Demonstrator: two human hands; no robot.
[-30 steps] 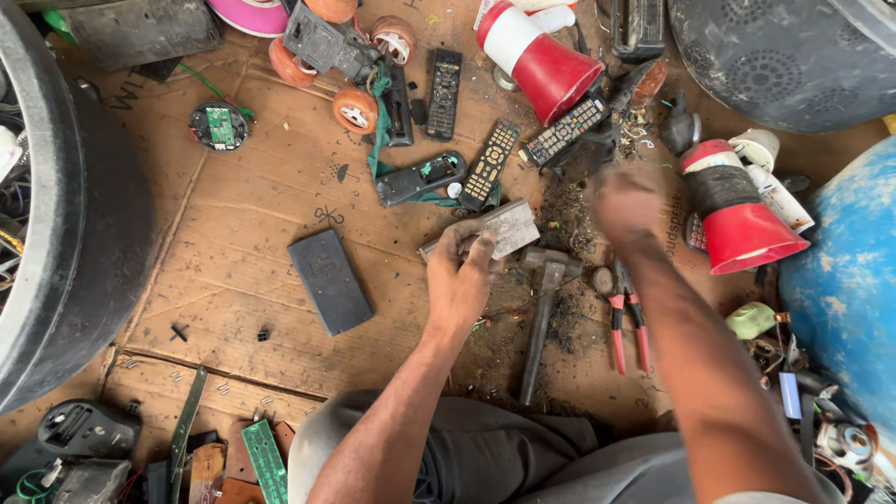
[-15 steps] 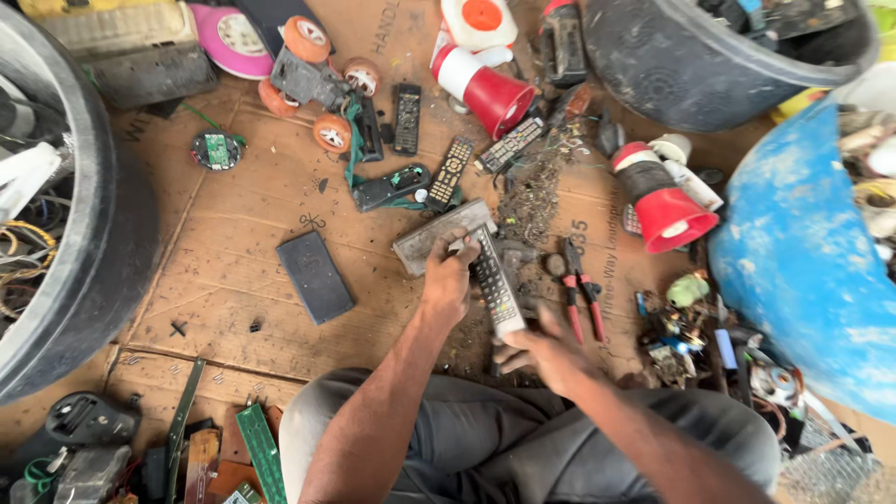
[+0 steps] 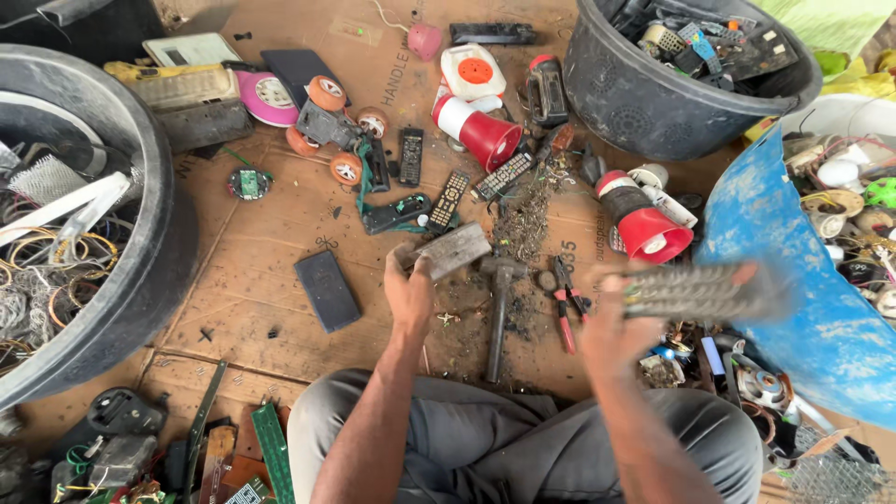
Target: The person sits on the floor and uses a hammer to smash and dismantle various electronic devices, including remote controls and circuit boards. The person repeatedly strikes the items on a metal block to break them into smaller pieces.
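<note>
Cardboard floor [image 3: 280, 308] lay cluttered; our left hand [image 3: 409, 291] gripped a grey casing [image 3: 453, 250], our right hand [image 3: 611, 322] a blurred keypad [image 3: 700, 291] that we judged might fly loose.

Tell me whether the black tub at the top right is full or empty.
Partly filled, not empty. The black tub holds a heap of circuit boards and electronic scrap inside its rim; how deep the heap goes cannot be seen.

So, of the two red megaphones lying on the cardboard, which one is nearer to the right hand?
The red megaphone with the black band, beside the blue barrel. It lies just above the right hand; the other red megaphone lies farther up, near the toy car.
</note>
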